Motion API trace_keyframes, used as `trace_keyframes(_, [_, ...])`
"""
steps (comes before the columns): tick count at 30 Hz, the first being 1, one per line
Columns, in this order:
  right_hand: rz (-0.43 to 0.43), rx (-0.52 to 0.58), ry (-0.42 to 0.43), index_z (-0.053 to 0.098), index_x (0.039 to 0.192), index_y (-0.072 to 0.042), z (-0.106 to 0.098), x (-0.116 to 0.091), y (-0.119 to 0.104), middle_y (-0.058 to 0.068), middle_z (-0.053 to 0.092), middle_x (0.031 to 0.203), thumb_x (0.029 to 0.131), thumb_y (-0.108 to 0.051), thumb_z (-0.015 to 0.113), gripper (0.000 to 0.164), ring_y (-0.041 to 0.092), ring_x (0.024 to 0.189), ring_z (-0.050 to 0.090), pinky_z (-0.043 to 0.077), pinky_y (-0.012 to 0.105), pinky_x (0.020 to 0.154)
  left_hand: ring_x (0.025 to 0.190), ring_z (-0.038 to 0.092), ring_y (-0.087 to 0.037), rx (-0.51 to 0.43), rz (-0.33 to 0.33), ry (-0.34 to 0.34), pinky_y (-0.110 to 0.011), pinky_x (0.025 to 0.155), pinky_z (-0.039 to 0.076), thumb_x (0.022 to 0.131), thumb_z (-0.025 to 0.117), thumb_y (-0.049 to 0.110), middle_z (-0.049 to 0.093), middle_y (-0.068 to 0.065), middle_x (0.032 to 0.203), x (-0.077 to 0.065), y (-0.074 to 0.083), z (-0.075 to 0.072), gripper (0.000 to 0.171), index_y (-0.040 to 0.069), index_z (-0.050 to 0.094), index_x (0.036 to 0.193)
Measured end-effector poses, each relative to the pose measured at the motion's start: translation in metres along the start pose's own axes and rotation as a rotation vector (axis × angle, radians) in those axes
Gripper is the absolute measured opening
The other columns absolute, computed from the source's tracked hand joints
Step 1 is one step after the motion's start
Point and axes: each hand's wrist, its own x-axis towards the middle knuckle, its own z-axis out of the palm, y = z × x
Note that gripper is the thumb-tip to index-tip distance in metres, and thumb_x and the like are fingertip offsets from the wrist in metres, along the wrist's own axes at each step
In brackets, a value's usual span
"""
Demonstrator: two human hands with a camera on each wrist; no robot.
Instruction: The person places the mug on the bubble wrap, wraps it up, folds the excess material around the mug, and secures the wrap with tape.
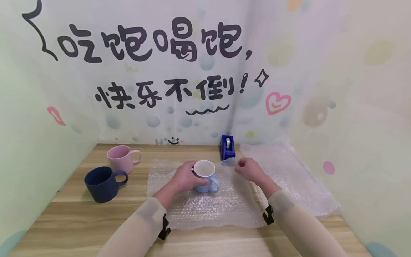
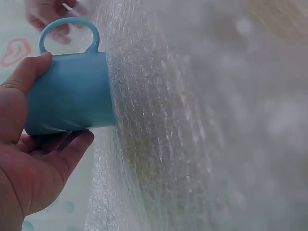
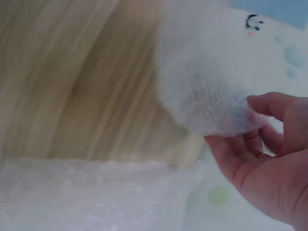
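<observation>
A light blue mug (image 1: 202,184) with a white inside stands upright on a sheet of bubble wrap (image 1: 205,210), its handle toward the right. My left hand (image 1: 189,177) grips the mug around its side, thumb near the handle in the left wrist view, where the blue mug (image 2: 72,91) meets the wrap with its base. My right hand (image 1: 250,169) pinches the far right corner of that sheet between thumb and fingers. In the right wrist view the pinched bubble wrap (image 3: 202,101) is lifted above the wooden table.
At the left stand a pink mug (image 1: 123,162) and a dark blue mug (image 1: 102,187). A blue tape dispenser (image 1: 227,150) sits behind the sheet, near the wall. Another bubble wrap sheet (image 1: 298,178) lies on the table (image 1: 96,228) at the right.
</observation>
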Motion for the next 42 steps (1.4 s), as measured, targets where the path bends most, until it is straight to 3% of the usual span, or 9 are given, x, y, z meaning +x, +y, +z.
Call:
trace_keyframes(6, [-0.152,0.112,0.012,0.076,0.112,0.004,-0.006,-0.011,-0.044,0.018,0.078,0.100,0.105,-0.006,0.066,0.016,0.021,0.082,0.077,0.067,0.032,0.070,0.113,0.073,-0.028,0.003,0.010,0.005,-0.050,0.105,0.059,0.076,0.101,0.018,0.079,-0.014,0.122,0.000,0.002,-0.001,0.063,0.002,0.073,0.130])
trace_keyframes(12, [-0.328,-0.027,-0.057,0.082,0.115,-0.005,0.007,-0.023,-0.078,0.005,0.079,0.095,0.105,-0.018,0.072,0.019,0.011,0.078,0.069,0.059,0.027,0.068,0.107,0.073,-0.024,0.000,0.001,-0.014,-0.047,0.099,0.061,0.078,0.100,0.018,0.079,-0.009,0.117,0.001,0.003,0.000,0.059,0.004,0.074,0.129])
trace_keyframes(18, [-0.381,-0.192,-0.197,0.082,0.110,-0.010,0.018,-0.020,-0.075,0.003,0.068,0.097,0.115,-0.037,0.058,0.037,0.013,0.086,0.055,0.049,0.031,0.075,0.103,0.072,-0.022,0.002,0.000,-0.020,-0.044,0.093,0.062,0.079,0.099,0.016,0.078,-0.009,0.116,0.000,0.004,0.000,0.059,0.004,0.073,0.130])
trace_keyframes(24, [-0.555,-0.375,-0.161,0.076,0.111,-0.015,0.024,-0.015,-0.067,-0.003,0.075,0.100,0.116,-0.026,0.056,0.024,0.013,0.088,0.064,0.057,0.036,0.086,0.109,0.072,-0.027,-0.015,0.018,-0.041,-0.046,0.097,0.062,0.080,0.098,0.015,0.076,-0.013,0.122,-0.002,0.004,-0.001,0.062,0.001,0.069,0.134])
trace_keyframes(30, [-0.592,-0.406,-0.124,0.075,0.106,-0.014,0.029,-0.013,-0.067,-0.002,0.073,0.094,0.115,-0.022,0.055,0.024,0.013,0.084,0.063,0.058,0.035,0.084,0.148,0.054,-0.048,0.059,0.024,-0.110,-0.061,0.123,0.047,0.090,0.086,0.017,0.058,-0.026,0.157,-0.009,-0.002,-0.035,0.078,-0.002,0.052,0.157])
trace_keyframes(36, [-0.558,-0.392,-0.119,0.074,0.105,-0.014,0.030,-0.015,-0.066,-0.002,0.074,0.097,0.115,-0.022,0.054,0.024,0.013,0.086,0.064,0.060,0.038,0.088,0.151,0.039,-0.058,0.283,-0.043,0.164,-0.072,0.122,0.041,0.098,0.065,0.013,0.037,-0.037,0.165,-0.008,-0.031,-0.082,0.071,-0.003,0.041,0.163])
trace_keyframes(37, [-0.558,-0.390,-0.119,0.074,0.106,-0.014,0.029,-0.015,-0.066,-0.002,0.075,0.098,0.115,-0.022,0.054,0.024,0.013,0.087,0.064,0.060,0.038,0.089,0.149,0.040,-0.059,0.328,-0.059,0.209,-0.073,0.120,0.042,0.098,0.064,0.014,0.037,-0.039,0.163,-0.004,-0.046,-0.087,0.072,-0.004,0.039,0.163])
trace_keyframes(39, [-0.559,-0.387,-0.114,0.074,0.106,-0.014,0.030,-0.016,-0.066,-0.001,0.075,0.099,0.115,-0.022,0.054,0.024,0.013,0.088,0.065,0.061,0.039,0.089,0.142,0.044,-0.061,0.393,-0.114,0.237,-0.075,0.115,0.044,0.095,0.067,0.016,0.039,-0.043,0.157,-0.002,-0.059,-0.095,0.079,-0.009,0.033,0.162])
trace_keyframes(42, [-0.565,-0.385,-0.108,0.074,0.106,-0.014,0.030,-0.017,-0.065,-0.001,0.076,0.100,0.115,-0.022,0.054,0.024,0.013,0.089,0.066,0.061,0.038,0.090,0.134,0.054,-0.062,0.465,-0.182,0.182,-0.073,0.111,0.048,0.093,0.070,0.015,0.048,-0.048,0.146,-0.005,-0.070,-0.102,0.087,-0.016,0.023,0.159])
